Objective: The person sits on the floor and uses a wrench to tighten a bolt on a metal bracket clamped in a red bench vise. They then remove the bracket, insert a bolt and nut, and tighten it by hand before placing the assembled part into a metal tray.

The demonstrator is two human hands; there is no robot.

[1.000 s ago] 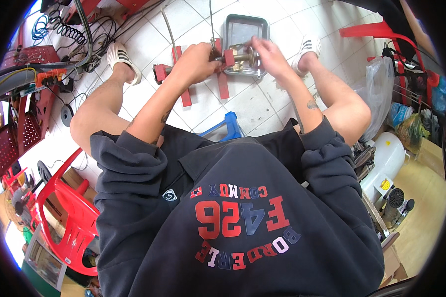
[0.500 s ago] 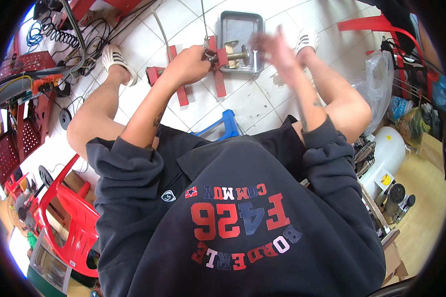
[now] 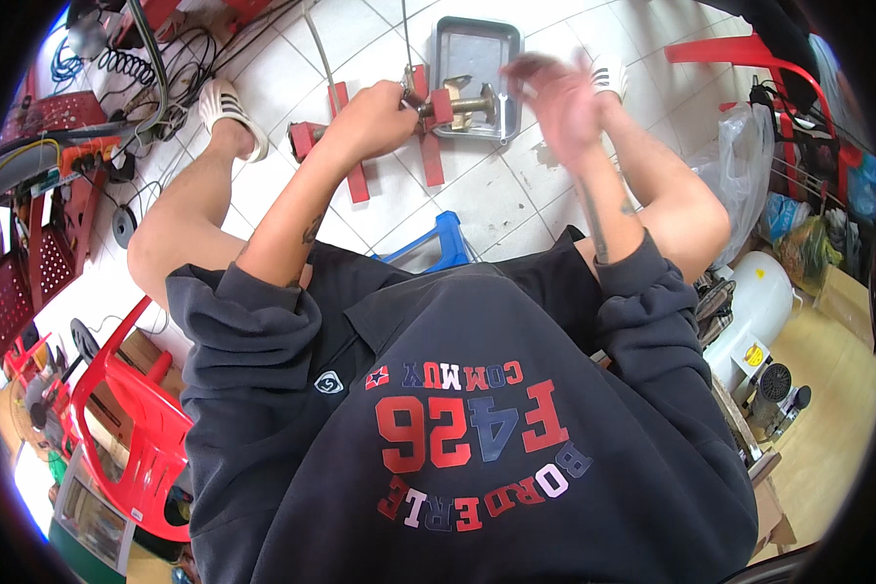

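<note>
My left hand (image 3: 375, 121) is closed at a red metal stand (image 3: 430, 146) on the floor. Its fingers hide whatever they grip. A metal shaft (image 3: 469, 104) with a wider end sticks out to the right of the stand, over a grey metal tray (image 3: 442, 60). Brass-coloured pieces (image 3: 460, 121) show beside the shaft, at the tray. Right of the tray, my right hand (image 3: 566, 109) hovers in the air with its fingers apart, somewhat blurred. I see nothing in it. A thin silver tool (image 3: 502, 117) lies along the tray's right rim.
Between my legs stands a blue stool (image 3: 448, 243). Cables (image 3: 180, 73) and red perforated panels (image 3: 63, 255) are at the left, above a red plastic chair (image 3: 136, 409). A clear plastic bag (image 3: 745, 170) and a white tank (image 3: 761, 302) sit to the right.
My right hand has shifted a little to the right, away from the shaft and tray. My left hand stays at the red stand, moved only slightly.
</note>
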